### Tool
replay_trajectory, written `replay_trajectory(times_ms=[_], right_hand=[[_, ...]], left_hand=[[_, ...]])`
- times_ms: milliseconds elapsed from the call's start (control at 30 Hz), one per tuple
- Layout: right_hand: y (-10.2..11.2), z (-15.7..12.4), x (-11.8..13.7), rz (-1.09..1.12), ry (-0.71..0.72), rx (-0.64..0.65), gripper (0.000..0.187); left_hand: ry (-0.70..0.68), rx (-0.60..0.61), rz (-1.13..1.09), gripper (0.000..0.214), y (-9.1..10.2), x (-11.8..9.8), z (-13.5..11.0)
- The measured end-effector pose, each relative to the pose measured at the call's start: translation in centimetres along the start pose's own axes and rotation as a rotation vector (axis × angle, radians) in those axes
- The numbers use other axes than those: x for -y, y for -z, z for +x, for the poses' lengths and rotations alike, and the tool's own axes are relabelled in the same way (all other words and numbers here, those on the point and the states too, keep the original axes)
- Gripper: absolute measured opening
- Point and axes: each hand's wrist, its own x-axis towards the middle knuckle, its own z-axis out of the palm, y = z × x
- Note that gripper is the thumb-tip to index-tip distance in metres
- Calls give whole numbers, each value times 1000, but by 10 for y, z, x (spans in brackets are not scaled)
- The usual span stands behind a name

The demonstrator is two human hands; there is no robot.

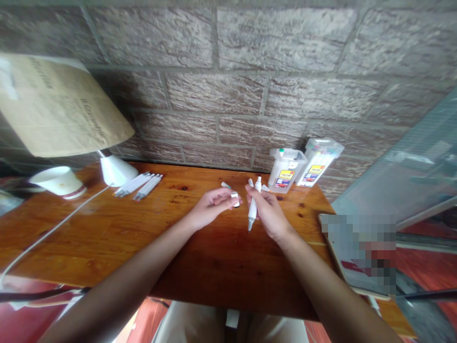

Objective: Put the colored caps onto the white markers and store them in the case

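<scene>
My left hand [216,204] is closed, pinching a small white marker cap [234,199] with a dark lower edge between thumb and fingers. A short distance to the right, my right hand [268,209] grips a white marker [253,209]. The marker slants, its bare grey nib end pointing down and toward me. Cap and marker are apart. Behind my hands, more marker ends [224,185] show on the wooden table [200,257], partly hidden by my fingers.
Several white markers [146,186] lie in a bunch by the lamp base [116,170]. A paper cup [59,181] and white cable [53,231] are at left. Two clear plastic cases [285,169] stand at back right, before the brick wall [214,95]. A flat device [332,238] rests right.
</scene>
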Motion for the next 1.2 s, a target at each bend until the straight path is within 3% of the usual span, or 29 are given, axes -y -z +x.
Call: replay_trajectory(times_ms=[200, 567, 800, 1200], right_hand=[[-1, 0, -1, 43, -33, -10, 54], [0, 3, -3, 142, -64, -42, 49], [0, 3, -1, 176, -62, -68, 48], [1, 6, 0, 232, -44, -98, 45]], left_hand=[[2, -113, -83, 39, 1, 3, 3], [-30, -96, -99, 31, 2, 3, 4], [6, -181, -119, 35, 1, 1, 5], [75, -83, -146, 39, 2, 6, 6]])
